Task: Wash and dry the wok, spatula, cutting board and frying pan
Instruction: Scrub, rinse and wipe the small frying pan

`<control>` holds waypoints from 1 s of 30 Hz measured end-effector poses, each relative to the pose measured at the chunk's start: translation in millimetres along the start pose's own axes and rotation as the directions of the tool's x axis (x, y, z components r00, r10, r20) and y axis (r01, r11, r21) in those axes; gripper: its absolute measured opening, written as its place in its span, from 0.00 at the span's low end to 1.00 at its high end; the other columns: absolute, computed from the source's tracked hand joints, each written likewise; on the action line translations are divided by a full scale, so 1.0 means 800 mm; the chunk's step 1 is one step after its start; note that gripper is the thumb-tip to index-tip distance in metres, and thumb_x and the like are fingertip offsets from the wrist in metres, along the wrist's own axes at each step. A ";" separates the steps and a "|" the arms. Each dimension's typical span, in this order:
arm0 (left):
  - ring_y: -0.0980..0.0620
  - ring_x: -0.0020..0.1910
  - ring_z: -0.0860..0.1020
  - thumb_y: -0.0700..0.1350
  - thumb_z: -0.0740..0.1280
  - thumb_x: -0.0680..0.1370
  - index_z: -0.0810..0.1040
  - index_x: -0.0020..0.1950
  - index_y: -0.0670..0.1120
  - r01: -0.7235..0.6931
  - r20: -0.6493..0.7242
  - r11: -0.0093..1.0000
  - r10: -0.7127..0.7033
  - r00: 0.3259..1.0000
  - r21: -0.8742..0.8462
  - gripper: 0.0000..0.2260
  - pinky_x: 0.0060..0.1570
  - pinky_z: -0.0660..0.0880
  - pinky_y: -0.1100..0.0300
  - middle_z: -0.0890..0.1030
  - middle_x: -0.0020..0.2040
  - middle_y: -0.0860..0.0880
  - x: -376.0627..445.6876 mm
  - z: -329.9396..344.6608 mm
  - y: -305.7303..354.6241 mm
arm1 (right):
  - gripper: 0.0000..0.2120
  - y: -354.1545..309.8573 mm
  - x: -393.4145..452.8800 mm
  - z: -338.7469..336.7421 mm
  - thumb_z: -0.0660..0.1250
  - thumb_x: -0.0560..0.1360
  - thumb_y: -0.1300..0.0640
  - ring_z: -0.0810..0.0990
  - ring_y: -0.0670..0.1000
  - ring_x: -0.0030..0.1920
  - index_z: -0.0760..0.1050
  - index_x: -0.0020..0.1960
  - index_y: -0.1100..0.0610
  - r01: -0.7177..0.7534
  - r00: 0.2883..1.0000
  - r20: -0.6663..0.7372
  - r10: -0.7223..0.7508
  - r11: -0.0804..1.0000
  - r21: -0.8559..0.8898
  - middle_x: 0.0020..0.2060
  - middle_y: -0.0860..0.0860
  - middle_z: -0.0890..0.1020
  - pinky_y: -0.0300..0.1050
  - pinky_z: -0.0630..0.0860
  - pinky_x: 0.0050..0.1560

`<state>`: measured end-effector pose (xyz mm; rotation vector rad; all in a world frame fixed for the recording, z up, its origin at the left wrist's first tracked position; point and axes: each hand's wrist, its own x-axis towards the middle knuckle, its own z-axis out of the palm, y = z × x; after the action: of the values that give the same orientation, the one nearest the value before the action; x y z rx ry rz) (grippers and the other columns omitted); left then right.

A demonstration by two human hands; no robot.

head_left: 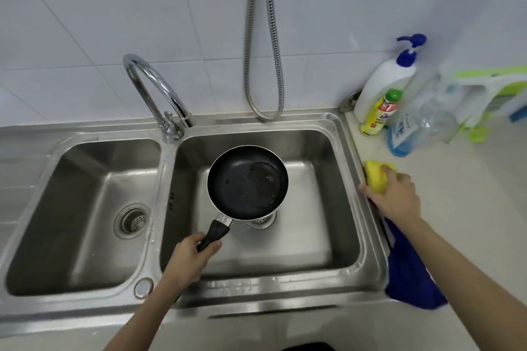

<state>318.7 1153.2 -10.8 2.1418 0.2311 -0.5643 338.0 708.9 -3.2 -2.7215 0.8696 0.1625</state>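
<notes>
Over the right basin of the stainless steel double sink, the left hand grips the black handle of the small round black non-stick frying pan, holding it level above the drain. Off to the side, the right hand closes its fingers over the yellow sponge on the counter edge, just beside a blue cloth.

Scrubbing should go best with the pan tilted slightly toward the drain and the handle held firmly (specks show on its floor).

Counted: one pan, one sponge, one cloth, two basins, one chrome tap, three bottles. Wok, spatula and cutting board are not in view.
</notes>
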 end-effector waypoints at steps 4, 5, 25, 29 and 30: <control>0.52 0.20 0.69 0.47 0.71 0.75 0.76 0.42 0.43 0.014 -0.032 0.999 -0.013 0.999 0.034 0.09 0.20 0.66 0.61 0.70 0.24 0.50 -0.010 0.008 -0.007 | 0.35 -0.003 0.012 0.006 0.70 0.70 0.41 0.70 0.66 0.57 0.61 0.71 0.52 0.015 0.999 -0.044 -0.015 1.000 0.021 0.59 0.64 0.69 0.60 0.71 0.54; 0.52 0.20 0.69 0.47 0.70 0.75 0.76 0.43 0.43 0.030 -0.046 0.999 -0.028 0.999 0.035 0.08 0.20 0.67 0.60 0.71 0.25 0.49 -0.013 0.010 -0.008 | 0.33 -0.005 0.013 0.008 0.70 0.71 0.44 0.70 0.67 0.56 0.62 0.71 0.52 0.035 0.998 -0.050 -0.033 0.999 0.042 0.58 0.65 0.68 0.61 0.71 0.54; 0.51 0.31 0.77 0.56 0.67 0.75 0.72 0.38 0.45 0.079 -0.116 0.987 -0.063 0.991 0.141 0.16 0.34 0.72 0.52 0.78 0.32 0.47 -0.044 0.016 -0.036 | 0.27 -0.297 -0.088 0.098 0.64 0.74 0.48 0.68 0.58 0.62 0.63 0.72 0.43 0.953 0.299 0.356 -0.886 0.297 -0.062 0.67 0.52 0.67 0.52 0.64 0.60; 0.51 0.35 0.76 0.59 0.65 0.76 0.68 0.38 0.52 0.088 -0.149 0.970 -0.055 0.987 0.227 0.14 0.36 0.69 0.55 0.75 0.33 0.52 -0.046 0.024 -0.041 | 0.29 -0.313 -0.102 0.122 0.66 0.73 0.49 0.67 0.57 0.62 0.61 0.72 0.42 0.976 0.205 0.446 -0.871 0.217 -0.026 0.67 0.52 0.66 0.53 0.64 0.61; 0.50 0.37 0.77 0.59 0.64 0.76 0.69 0.40 0.53 0.086 -0.148 0.964 -0.049 0.988 0.250 0.12 0.37 0.70 0.55 0.76 0.34 0.53 -0.046 0.027 -0.043 | 0.30 -0.315 -0.105 0.128 0.67 0.72 0.50 0.68 0.58 0.61 0.62 0.71 0.43 0.975 0.214 0.446 -0.869 0.215 -0.050 0.66 0.52 0.67 0.53 0.66 0.59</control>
<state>267.2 1157.7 -28.8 2.4363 0.3256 -0.5046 414.0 982.6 -27.6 -2.8041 -1.1436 0.4953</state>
